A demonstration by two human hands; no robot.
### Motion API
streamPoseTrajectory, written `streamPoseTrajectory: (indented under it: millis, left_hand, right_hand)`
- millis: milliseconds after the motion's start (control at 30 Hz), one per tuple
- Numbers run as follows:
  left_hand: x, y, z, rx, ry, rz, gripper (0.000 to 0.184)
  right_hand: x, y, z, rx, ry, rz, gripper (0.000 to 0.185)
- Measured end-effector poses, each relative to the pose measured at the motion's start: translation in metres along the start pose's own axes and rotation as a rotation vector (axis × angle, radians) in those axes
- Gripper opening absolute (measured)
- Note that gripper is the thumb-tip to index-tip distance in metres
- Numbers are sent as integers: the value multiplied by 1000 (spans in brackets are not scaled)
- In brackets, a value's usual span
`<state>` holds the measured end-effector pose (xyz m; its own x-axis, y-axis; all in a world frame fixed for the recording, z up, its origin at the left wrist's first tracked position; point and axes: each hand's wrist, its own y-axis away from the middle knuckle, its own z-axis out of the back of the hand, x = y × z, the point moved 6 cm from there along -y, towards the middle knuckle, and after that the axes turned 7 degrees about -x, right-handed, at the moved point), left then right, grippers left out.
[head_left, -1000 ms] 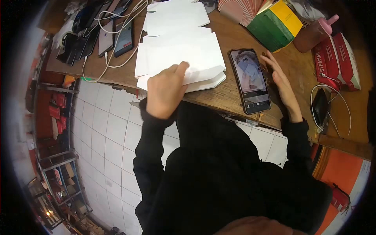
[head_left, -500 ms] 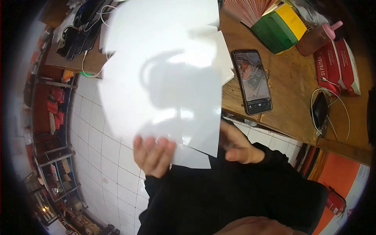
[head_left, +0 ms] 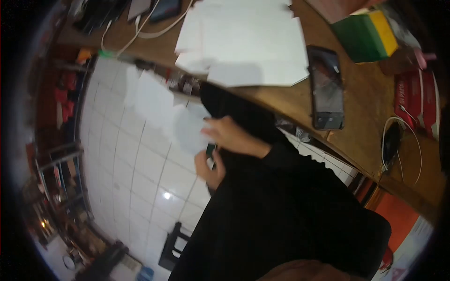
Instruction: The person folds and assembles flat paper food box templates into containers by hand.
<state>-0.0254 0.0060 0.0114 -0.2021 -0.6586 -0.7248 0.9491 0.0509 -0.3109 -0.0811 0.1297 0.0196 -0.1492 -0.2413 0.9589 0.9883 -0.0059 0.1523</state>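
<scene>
Off the table's front edge, a blurred white sheet (head_left: 154, 100) hangs over the tiled floor, its lower end at my hands. My right hand (head_left: 232, 136) reaches across with its fingertips closed at that end of the sheet. Just below, my left hand (head_left: 208, 169) is curled with the thumb up, beside a small dark green thing (head_left: 211, 150) too blurred to name. A stack of white cut sheets (head_left: 243, 42) lies on the wooden table. Right of the stack rests a phone (head_left: 326, 89) with its screen lit.
A green and yellow box (head_left: 368, 37), a pink-topped bottle (head_left: 424, 58) and red packages (head_left: 415, 100) stand at the right. Near them lies a black item with a white cable (head_left: 391, 140). Phones and cables lie at the upper left; shelves (head_left: 63, 168) stand beyond the floor.
The large white sheet has moved left and down, away from the stack, and the stack shows again. My right hand has crossed left to the sheet's end. The view has shifted.
</scene>
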Motion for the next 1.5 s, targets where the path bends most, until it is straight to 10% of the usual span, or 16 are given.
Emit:
streamPoseTrajectory:
  millis: [67,333,933,1300,1500]
  left_hand:
    - [29,11,-29,13,340,451,14]
    - [31,15,-55,161,1047,879,21]
    - [33,12,-46,193,971,878,11]
    - [22,5,-42,217,1086,773,29]
    - [28,3,-29,107,1310,894,35]
  right_hand:
    - [1,5,10,-119,131,265,17]
    - [17,32,27,-165,467,368,14]
    - [-13,29,31,-104,-28,23,10]
    - [-14,24,17,196,144,207,19]
    - [2,20,3,-39,-3,381,29]
